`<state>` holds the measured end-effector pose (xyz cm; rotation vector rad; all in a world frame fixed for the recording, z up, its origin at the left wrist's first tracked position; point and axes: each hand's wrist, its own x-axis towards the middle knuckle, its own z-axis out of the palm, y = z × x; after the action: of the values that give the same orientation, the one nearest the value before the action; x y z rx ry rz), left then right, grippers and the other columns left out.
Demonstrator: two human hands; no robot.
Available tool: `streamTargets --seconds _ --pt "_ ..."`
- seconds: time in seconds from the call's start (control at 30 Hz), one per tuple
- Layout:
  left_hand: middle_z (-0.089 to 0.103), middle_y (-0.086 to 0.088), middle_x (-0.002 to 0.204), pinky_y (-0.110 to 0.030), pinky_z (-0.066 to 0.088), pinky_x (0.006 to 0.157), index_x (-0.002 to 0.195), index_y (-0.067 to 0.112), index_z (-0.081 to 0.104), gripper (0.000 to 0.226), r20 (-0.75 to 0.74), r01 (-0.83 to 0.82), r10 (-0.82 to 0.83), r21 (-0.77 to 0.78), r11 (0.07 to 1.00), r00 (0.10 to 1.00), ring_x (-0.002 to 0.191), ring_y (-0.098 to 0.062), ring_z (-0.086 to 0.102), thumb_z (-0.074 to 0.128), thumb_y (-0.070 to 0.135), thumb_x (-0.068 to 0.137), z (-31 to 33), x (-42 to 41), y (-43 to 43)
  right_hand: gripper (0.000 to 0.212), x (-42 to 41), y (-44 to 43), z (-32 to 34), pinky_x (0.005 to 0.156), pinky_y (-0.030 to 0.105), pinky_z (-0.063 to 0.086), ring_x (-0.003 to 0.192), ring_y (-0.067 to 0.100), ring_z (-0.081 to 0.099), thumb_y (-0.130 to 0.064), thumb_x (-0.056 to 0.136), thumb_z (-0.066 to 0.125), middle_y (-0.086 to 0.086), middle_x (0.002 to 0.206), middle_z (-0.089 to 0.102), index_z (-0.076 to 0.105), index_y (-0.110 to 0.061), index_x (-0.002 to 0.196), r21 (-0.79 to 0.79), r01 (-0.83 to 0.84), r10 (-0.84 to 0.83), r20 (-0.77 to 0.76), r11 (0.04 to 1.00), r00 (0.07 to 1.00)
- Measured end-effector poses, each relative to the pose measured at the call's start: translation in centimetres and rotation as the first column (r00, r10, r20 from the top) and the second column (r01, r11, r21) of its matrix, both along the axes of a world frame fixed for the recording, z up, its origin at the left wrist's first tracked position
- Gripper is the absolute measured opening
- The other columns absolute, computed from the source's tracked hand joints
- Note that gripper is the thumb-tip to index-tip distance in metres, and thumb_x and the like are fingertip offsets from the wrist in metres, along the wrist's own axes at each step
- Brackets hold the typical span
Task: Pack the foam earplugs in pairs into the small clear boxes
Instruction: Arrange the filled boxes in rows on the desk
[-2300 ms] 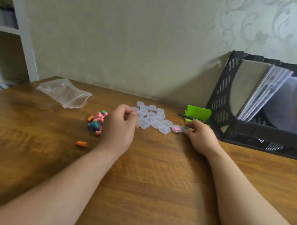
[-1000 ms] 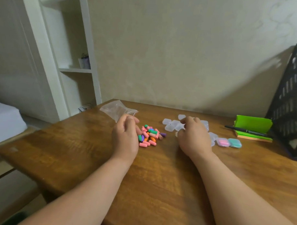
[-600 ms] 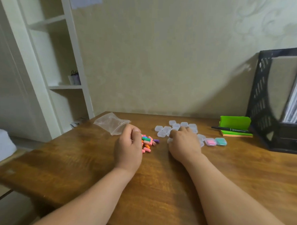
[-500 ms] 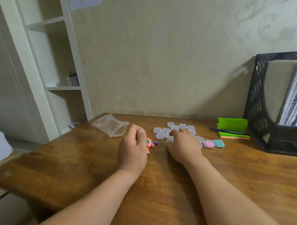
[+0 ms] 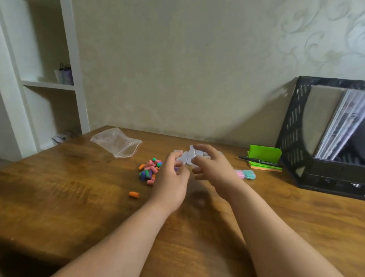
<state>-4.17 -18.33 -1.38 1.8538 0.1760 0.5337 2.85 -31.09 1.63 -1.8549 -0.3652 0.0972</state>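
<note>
Both hands meet over the cluster of clear boxes (image 5: 186, 157) near the table's (image 5: 72, 196) far edge, probably to open one for filling. The left hand (image 5: 172, 180) and right hand (image 5: 214, 170) curl their fingers, but blur hides whether either grips a box. The earplugs (image 5: 150, 171) lie heaped just leftward, within reach; two filled boxes (image 5: 245, 174) sit aside, toward the right edge

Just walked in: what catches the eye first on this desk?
A bright heap of foam earplugs lies centrally, one orange earplug stray nearer the viewer. Beside it the left hand and right hand meet at a cluster of small clear boxes. A black file rack stands far right.
</note>
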Motion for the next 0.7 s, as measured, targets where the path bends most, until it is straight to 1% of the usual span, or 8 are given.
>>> streamTargets --seconds 0.07,0.13,0.2,0.27,0.37,0.47,0.57,0.7 --pt "0.057 0.012 0.140 -0.035 0.055 0.108 0.156 0.047 0.046 0.046 -0.001 0.086 -0.086 -0.050 0.995 0.996 0.127 -0.010 0.059 0.050 0.029 0.114 0.3 -0.1 0.0 0.035 -0.3 -0.1 0.4 0.088 0.046 0.067 0.094 0.028 0.080 -0.018 0.101 0.063 0.012 0.112 0.077 0.062 -0.032 0.133 0.058 -0.106 0.114 -0.137 0.993 0.984" --pt "0.059 0.012 0.143 -0.037 0.054 0.111 0.156 0.050 0.047 0.044 -0.029 0.151 -0.152 -0.039 0.988 0.988 0.132 -0.011 0.058 0.047 0.032 0.115 0.3 -0.1 0.1 0.023 -0.4 -0.6 0.2 0.091 0.049 0.066 0.095 0.032 0.081 -0.019 0.105 0.063 0.016 0.114 0.077 0.063 -0.029 0.125 0.083 -0.157 0.171 -0.201 0.984 0.965" --pt "0.064 0.011 0.140 -0.040 0.053 0.113 0.154 0.048 0.049 0.042 -0.056 0.190 -0.190 -0.004 0.982 0.980 0.130 -0.011 0.059 0.048 0.033 0.115 0.1 0.1 0.3 0.021 -0.4 -1.5 -0.6 0.097 0.053 0.063 0.098 0.035 0.081 -0.022 0.106 0.065 0.017 0.115 0.078 0.066 -0.025 0.127 0.152 -0.147 0.179 -0.227 0.977 0.957" --pt "0.065 0.011 0.139 -0.038 0.053 0.112 0.154 0.041 0.052 0.042 -0.068 0.222 -0.223 -0.012 0.975 0.973 0.127 -0.008 0.061 0.054 0.032 0.112 -0.1 0.3 0.7 0.024 -0.5 -2.4 -1.6 0.100 0.053 0.062 0.101 0.036 0.080 -0.025 0.107 0.065 0.018 0.114 0.079 0.067 -0.022 0.131 0.207 -0.143 0.193 -0.248 0.968 0.949" --pt "0.064 0.013 0.132 -0.026 0.052 0.103 0.148 0.032 0.059 0.039 -0.066 0.254 -0.256 -0.034 0.967 0.965 0.120 -0.001 0.060 0.061 0.030 0.109 -0.2 0.1 1.2 0.023 -0.4 -3.2 -2.0 0.096 0.049 0.063 0.108 0.042 0.077 -0.029 0.107 0.066 0.021 0.115 0.078 0.072 -0.022 0.128 0.181 -0.144 0.182 -0.218 0.973 0.959" --pt "0.068 0.007 0.135 -0.038 0.056 0.109 0.139 0.034 0.065 0.035 -0.083 0.255 -0.261 -0.070 0.964 0.962 0.125 -0.010 0.064 0.067 0.034 0.103 -0.3 0.1 1.3 0.022 0.0 -3.6 -2.0 0.089 0.044 0.063 0.107 0.042 0.076 -0.030 0.105 0.068 0.025 0.115 0.076 0.075 -0.019 0.124 0.155 -0.135 0.164 -0.199 0.979 0.966" --pt "0.070 0.005 0.127 -0.045 0.060 0.103 0.131 0.034 0.064 0.044 -0.111 0.247 -0.258 -0.104 0.963 0.960 0.118 -0.015 0.069 0.068 0.050 0.091 -0.2 0.2 1.2 0.024 0.2 -3.5 -2.2 0.090 0.046 0.062 0.099 0.037 0.077 -0.034 0.102 0.073 0.023 0.107 0.077 0.079 -0.015 0.114 0.147 -0.129 0.153 -0.165 0.981 0.974" --pt "0.072 0.000 0.111 -0.047 0.064 0.092 0.125 0.027 0.063 0.047 -0.139 0.254 -0.264 -0.088 0.963 0.954 0.101 -0.020 0.073 0.053 0.065 0.101 0.1 0.1 0.9 0.030 0.0 -2.8 -1.9 0.084 0.042 0.060 0.090 0.029 0.075 -0.035 0.101 0.073 0.018 0.100 0.075 0.076 -0.008 0.115 0.225 -0.112 0.136 -0.094 0.968 0.986"
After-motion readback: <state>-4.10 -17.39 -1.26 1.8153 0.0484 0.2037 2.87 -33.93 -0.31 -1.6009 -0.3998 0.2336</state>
